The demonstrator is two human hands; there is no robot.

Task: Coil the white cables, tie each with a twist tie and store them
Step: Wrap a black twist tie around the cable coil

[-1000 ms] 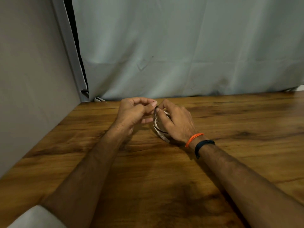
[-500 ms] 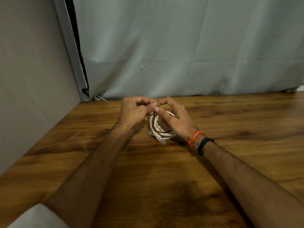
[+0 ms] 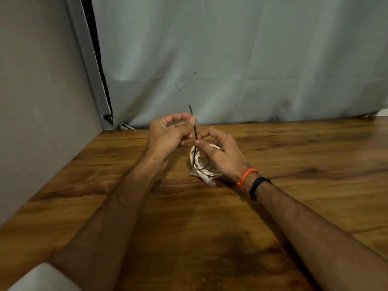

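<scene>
- The cable [image 3: 202, 162] lies as a small white coil on the table [image 3: 294, 156], just right of frame centre, one plug end [image 3: 210, 182] poking out at its lower edge.
- The tie [image 3: 194, 127], thin and dark, loops through the coil and now stands up from it, its free end rising above both hands against the curtain [image 3: 231, 59].
- A second ago I could not see that end at all; both hands were bunched together over the coil and hid most of it. Half a second ago the coil showed, but the tie was still tucked between the fingertips.
- My reading: the tie has been threaded round the bundle and pulled up, so the twisting is about to start; the coil is not yet secured.
- My right hand [image 3: 222, 152] rests over the coil's right side, thumb and forefinger pinching the tie low on its standing part.
- My left hand [image 3: 168, 135] has lifted towards the upper left of the coil, fingers curled. Its fingertips sit right by the upper tie, but I cannot tell whether they actually grip it.
- The hands have parted slightly, and the coil has stayed flat and put.
- Both forearms reach in from the bottom corners; orange and dark bands [image 3: 252, 181] circle the right wrist.
- I see no second cable and no storage place in this view.
</scene>
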